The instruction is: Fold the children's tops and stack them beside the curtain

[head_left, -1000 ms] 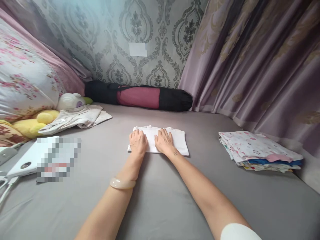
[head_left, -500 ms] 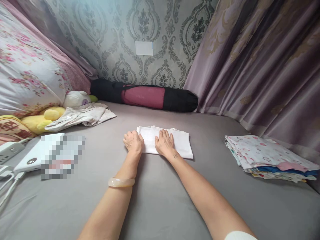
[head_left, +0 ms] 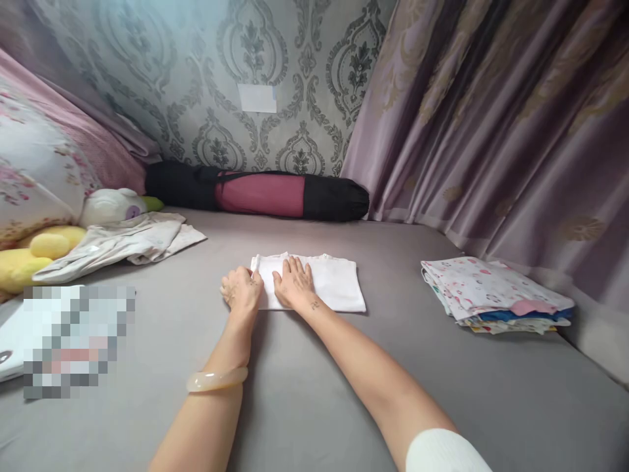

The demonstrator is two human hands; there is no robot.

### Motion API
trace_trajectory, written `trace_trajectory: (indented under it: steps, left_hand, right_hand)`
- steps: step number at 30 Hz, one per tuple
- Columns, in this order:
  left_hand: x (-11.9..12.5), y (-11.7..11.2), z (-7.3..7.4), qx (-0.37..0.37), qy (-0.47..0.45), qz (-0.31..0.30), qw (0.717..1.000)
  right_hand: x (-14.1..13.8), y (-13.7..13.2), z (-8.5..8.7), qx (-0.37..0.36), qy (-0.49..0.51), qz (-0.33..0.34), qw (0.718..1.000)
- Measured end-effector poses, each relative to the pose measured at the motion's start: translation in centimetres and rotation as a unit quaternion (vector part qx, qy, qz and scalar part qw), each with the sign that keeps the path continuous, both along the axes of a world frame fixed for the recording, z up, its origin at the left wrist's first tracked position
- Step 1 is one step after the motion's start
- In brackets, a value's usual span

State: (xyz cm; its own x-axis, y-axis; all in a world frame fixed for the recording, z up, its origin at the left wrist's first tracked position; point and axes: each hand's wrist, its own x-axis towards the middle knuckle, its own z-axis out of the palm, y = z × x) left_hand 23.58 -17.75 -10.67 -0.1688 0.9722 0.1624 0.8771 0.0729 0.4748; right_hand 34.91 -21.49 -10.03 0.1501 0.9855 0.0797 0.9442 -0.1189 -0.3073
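A folded white garment [head_left: 337, 285] lies flat on the grey bed sheet [head_left: 314, 393] in front of me. My left hand [head_left: 242, 290] is at its left edge, with the fingers curled and the thumb over the cloth. The fingertips are partly hidden, but the hand appears to grip that edge. My right hand [head_left: 295, 283] rests palm down on the garment, left of its middle, with the fingers stretched out. Small buttons or snaps show along the garment's far edge.
To the right is a stack of folded patterned clothes [head_left: 496, 292]. A crumpled pale garment [head_left: 132, 239], plush toys [head_left: 111, 206] and a floral pillow [head_left: 34, 170] are at left, near a blurred-out item [head_left: 81, 341]. A black and maroon roll bag [head_left: 260, 193] lies along the wall.
The view has turned a little, so the whole scene sits further left. Both hands stay on the white garment, the right one slightly closer to the left edge.
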Motion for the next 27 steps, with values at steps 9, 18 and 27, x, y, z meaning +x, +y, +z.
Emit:
trace_trajectory:
  steps: [9, 18, 27]
  left_hand:
    - [0.0, -0.1, 0.1, 0.002, -0.005, -0.002, 1.0]
    - [-0.2, 0.3, 0.1, -0.004, -0.039, -0.001, 0.999]
    - [-0.7, 0.5, 0.3, -0.02, -0.061, -0.001, 0.998]
  right_hand:
    - [0.0, 0.0, -0.6, 0.017, -0.012, -0.003, 1.0]
    - [-0.6, 0.1, -0.2, 0.005, -0.019, 0.018, 1.0]
    - [-2.6, 1.3, 0.7, 0.004, -0.025, 0.062, 0.998]
